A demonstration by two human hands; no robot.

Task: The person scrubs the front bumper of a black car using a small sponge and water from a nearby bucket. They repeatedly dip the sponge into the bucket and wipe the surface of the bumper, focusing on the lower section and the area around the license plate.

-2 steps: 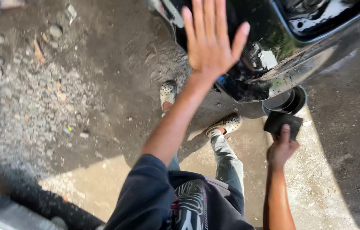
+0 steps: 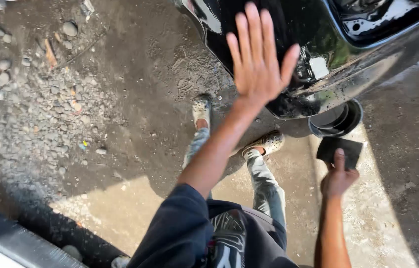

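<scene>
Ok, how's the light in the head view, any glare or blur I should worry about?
Head view: hard sunlight, deep shadows; the black car panel throws bright glare spots and mirror reflections beside the left hand. The right hand with its dark pad sits in sun, fairly sharp. The gravel looks slightly soft.

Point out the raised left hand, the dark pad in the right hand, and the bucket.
left hand (image 2: pixel 259 69), head view, on the back of the open hand.
dark pad (image 2: pixel 344 148), head view, on its flat upper face.
bucket (image 2: pixel 356 119), head view, on its right rim.
</scene>
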